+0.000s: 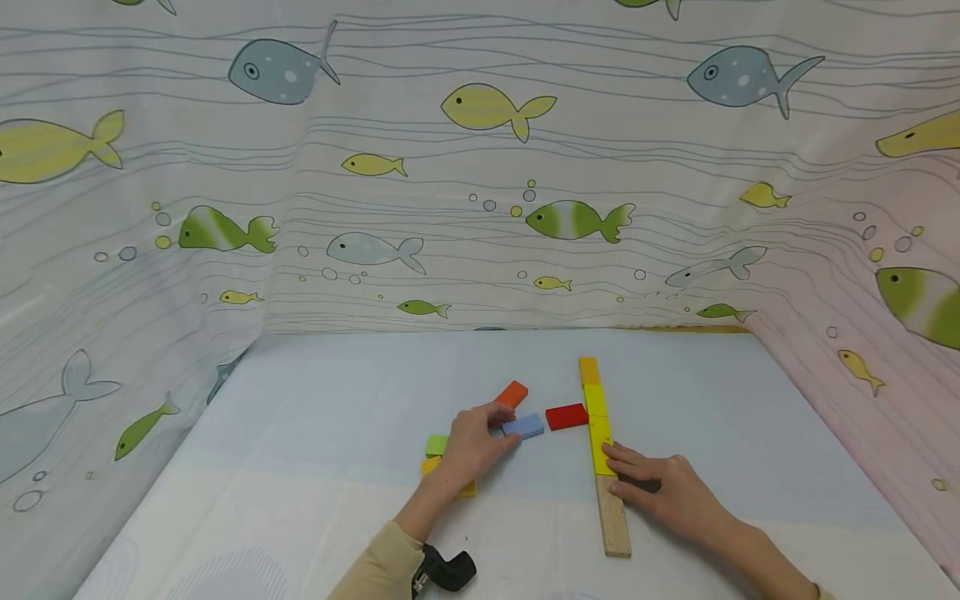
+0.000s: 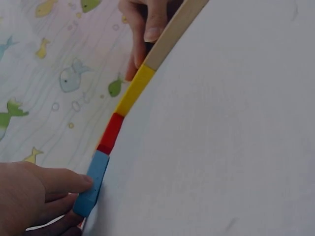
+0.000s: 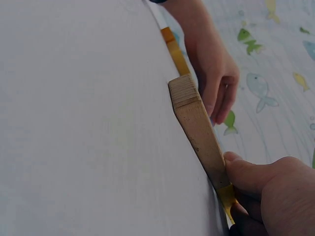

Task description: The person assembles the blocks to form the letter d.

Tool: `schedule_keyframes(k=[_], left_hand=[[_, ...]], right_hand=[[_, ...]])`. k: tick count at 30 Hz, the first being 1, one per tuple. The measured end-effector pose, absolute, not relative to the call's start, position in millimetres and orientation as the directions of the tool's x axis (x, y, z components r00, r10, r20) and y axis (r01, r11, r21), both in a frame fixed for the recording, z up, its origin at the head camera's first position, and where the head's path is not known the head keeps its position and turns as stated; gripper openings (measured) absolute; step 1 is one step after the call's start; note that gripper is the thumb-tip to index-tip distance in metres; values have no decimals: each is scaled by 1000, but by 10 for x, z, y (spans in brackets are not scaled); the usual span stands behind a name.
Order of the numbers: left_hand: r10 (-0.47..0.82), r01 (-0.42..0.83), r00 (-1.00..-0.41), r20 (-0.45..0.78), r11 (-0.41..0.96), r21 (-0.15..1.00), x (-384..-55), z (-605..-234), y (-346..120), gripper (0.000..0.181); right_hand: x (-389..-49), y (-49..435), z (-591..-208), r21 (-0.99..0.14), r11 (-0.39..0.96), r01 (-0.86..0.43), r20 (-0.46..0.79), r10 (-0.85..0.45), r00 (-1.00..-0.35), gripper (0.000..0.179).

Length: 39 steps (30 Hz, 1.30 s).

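A light-blue block lies flat with my left hand at its left end, the thumb on its near side and fingers behind, pinching it. My right hand rests along the right side of a straight row of blocks. Its fingertips touch a yellow block and its thumb lies by the plain wooden block at the near end. Beyond are another yellow block and a yellow-orange one. A red block lies between the blue block and the row.
An orange-red block lies just beyond my left fingers. Left of that hand are a green block and yellow blocks, partly hidden by the wrist. A fish-patterned curtain surrounds the table behind and at both sides.
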<state>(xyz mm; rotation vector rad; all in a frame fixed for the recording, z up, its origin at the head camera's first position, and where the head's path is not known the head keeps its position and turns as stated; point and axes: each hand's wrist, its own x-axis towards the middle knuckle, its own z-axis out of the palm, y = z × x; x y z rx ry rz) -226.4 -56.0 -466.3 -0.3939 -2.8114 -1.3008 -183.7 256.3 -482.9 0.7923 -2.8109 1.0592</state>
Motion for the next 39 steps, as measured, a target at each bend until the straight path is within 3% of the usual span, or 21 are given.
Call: schedule_keyframes(k=[24,39], left_hand=[[259,274,-955,144,589,760,-1959,-4719,-605,33],[256,271,-956,140,600,753,-2013,-4704,-541,34]], right_hand=[[-1490,2489,-4922,-596,648,-474,237,-422,-875,50],[-1587,2531,-4887,-594,651,-472,215,-437,-873,52]])
